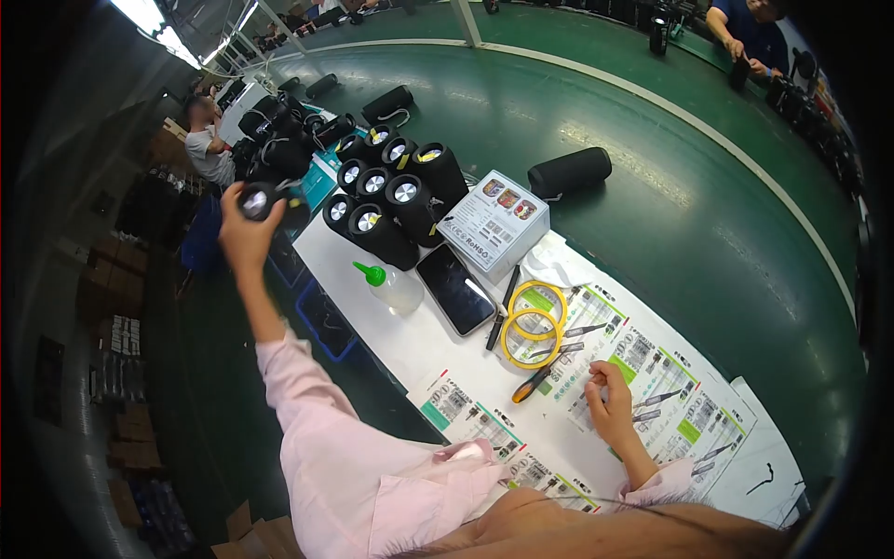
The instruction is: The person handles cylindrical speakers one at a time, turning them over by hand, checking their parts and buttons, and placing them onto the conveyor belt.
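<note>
My left hand (245, 233) reaches out to the far left, closed around a black cylindrical speaker (256, 200) with a silver disc on its end. Beside it a cluster of similar black speakers (374, 181) stands upright on the white table, some with yellow tags. My right hand (610, 401) hovers over or rests on printed sheets (643, 359); its fingers are loosely curled, the thumb apart, and I see nothing in them. Near that hand lie an orange-and-black screwdriver (531, 385) and two yellow tape rolls (506, 343).
A phone (456, 289), a green-capped bottle (396, 287), black pens (503, 307) and a white printed box (494, 224) occupy the table (345, 289). Another speaker (570, 172) lies on the green surface (670, 224) beyond. Co-workers sit at the left (207, 144) and upper right (752, 37).
</note>
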A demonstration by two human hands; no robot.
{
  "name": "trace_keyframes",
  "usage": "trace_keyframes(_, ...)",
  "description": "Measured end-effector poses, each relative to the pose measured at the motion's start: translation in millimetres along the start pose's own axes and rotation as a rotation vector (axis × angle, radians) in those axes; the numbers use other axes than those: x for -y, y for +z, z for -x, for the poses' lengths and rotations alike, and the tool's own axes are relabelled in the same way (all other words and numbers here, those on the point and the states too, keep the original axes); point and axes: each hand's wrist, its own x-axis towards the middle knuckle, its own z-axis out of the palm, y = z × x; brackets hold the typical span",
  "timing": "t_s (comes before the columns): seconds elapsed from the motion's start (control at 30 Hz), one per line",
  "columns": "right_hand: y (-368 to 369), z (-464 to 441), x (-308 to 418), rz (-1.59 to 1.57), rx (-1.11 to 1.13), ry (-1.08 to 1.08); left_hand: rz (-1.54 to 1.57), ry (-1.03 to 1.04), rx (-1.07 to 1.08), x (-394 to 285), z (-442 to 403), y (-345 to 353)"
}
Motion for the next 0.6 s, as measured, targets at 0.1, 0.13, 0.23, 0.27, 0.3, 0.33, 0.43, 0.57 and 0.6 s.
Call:
trace_keyframes(0.1,3,3,4,0.254,0.028,-0.153,0.019,-0.095,0.078,38,-18,78)
trace_keyframes(0.13,6,5,4,0.332,0.026,-0.210,0.030,-0.156,0.121,38,-20,94)
trace_keyframes(0.23,12,8,9,0.516,0.053,-0.305,0.159,-0.188,0.380,67,-22,159)
trace_keyframes(0.27,12,7,11,0.567,0.069,-0.323,0.230,-0.136,0.497,86,-24,183)
trace_keyframes(0.3,12,7,11,0.564,0.066,-0.320,0.247,-0.151,0.535,88,-26,191)
trace_keyframes(0.33,12,6,10,0.556,0.070,-0.314,0.262,-0.167,0.573,90,-27,197)
trace_keyframes(0.43,12,3,10,0.531,0.079,-0.302,0.348,-0.255,0.592,100,-26,208)
trace_keyframes(0.57,11,1,13,0.522,0.078,-0.310,0.720,-0.442,0.479,103,-15,205)
trace_keyframes(0.6,10,1,13,0.523,0.067,-0.313,0.959,-0.616,0.503,76,-5,174)
